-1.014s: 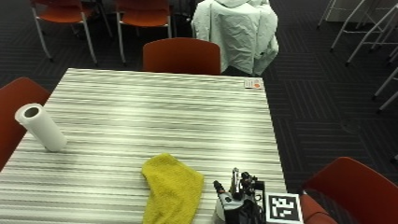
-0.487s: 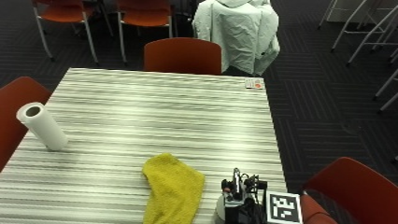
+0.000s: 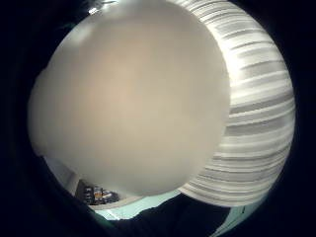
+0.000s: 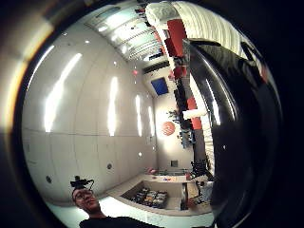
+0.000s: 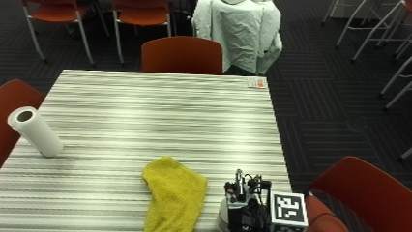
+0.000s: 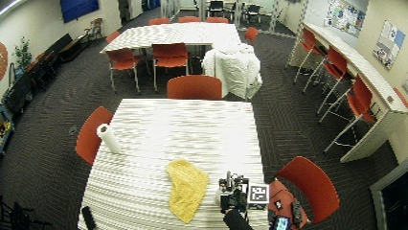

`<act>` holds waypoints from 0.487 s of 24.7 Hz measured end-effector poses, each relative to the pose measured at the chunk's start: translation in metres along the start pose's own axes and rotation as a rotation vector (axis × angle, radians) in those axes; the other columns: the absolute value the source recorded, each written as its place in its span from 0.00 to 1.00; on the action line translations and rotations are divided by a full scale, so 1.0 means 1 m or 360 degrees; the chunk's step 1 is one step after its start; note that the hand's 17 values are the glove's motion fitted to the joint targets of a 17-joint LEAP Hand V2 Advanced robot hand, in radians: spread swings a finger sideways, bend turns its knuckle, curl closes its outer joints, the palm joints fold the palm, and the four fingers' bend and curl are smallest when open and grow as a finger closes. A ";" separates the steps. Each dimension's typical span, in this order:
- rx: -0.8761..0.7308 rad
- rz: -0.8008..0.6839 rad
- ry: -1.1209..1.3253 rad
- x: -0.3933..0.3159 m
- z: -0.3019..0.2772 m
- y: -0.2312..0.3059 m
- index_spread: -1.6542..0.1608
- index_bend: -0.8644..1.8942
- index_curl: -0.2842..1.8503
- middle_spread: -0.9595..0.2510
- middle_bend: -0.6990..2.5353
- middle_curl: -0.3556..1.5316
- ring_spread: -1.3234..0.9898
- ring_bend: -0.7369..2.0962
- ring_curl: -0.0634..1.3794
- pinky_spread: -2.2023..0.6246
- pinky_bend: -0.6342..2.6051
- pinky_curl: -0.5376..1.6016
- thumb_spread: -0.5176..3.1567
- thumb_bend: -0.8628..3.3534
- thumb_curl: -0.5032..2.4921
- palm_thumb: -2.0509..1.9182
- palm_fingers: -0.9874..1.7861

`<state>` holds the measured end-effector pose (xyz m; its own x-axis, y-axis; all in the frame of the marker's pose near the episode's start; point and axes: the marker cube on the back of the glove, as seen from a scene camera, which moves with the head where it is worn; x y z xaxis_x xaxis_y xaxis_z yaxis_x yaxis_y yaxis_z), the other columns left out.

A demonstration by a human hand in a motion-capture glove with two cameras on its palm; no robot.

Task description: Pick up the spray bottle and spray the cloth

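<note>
A yellow cloth (image 5: pixel 172 197) lies crumpled on the striped table (image 5: pixel 161 106) near its front edge, also seen in the wide outside view (image 6: pixel 186 189). Just right of it stands the pale spray bottle (image 5: pixel 224 215), partly covered by my gloved right hand (image 5: pixel 250 217). In the little finger side palm view the bottle's pale rounded body (image 3: pixel 128 98) fills most of the picture, very close to the palm, with the striped table (image 3: pixel 256 123) beside it. The thumb side palm view shows a dark shiny curved surface (image 4: pixel 237 118) and the room's ceiling. My hand's grip on the bottle is hidden.
A paper towel roll (image 5: pixel 35 131) stands near the table's left edge. A small card (image 5: pixel 257 83) lies at the far right corner. Red chairs stand at the far side (image 5: pixel 182 54) and at the near right (image 5: pixel 360 193). A jacket-draped chair (image 5: pixel 238 31) is behind.
My hand has sunk a little toward the table's front edge at the bottle. The cloth and the paper towel roll lie as before.
</note>
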<state>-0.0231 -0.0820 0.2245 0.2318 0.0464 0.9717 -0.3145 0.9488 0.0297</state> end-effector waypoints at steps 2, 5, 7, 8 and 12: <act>-0.0002 0.0005 -0.0004 -0.005 -0.001 -0.003 0.83 0.51 0.36 0.78 0.39 0.47 0.55 0.44 0.33 0.82 0.23 0.34 0.47 0.23 0.37 0.81 0.66; -0.0018 0.0007 -0.0014 -0.023 -0.004 -0.006 0.84 0.51 0.37 0.78 0.39 0.47 0.55 0.44 0.34 0.82 0.23 0.34 0.47 0.23 0.37 0.81 0.66; -0.0042 -0.0005 -0.0016 -0.044 -0.005 -0.007 0.84 0.51 0.37 0.78 0.39 0.47 0.55 0.44 0.34 0.82 0.23 0.34 0.47 0.23 0.37 0.81 0.67; -0.0051 -0.0011 -0.0012 -0.056 -0.006 -0.006 0.84 0.50 0.37 0.78 0.39 0.47 0.55 0.44 0.34 0.82 0.23 0.34 0.47 0.23 0.37 0.81 0.67; -0.0052 -0.0069 0.0017 -0.110 -0.014 0.001 0.84 0.50 0.37 0.78 0.39 0.47 0.55 0.44 0.35 0.82 0.23 0.34 0.47 0.23 0.38 0.82 0.67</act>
<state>-0.0361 -0.0822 0.1145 0.2542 0.0080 0.9671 -0.2735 0.9598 0.0640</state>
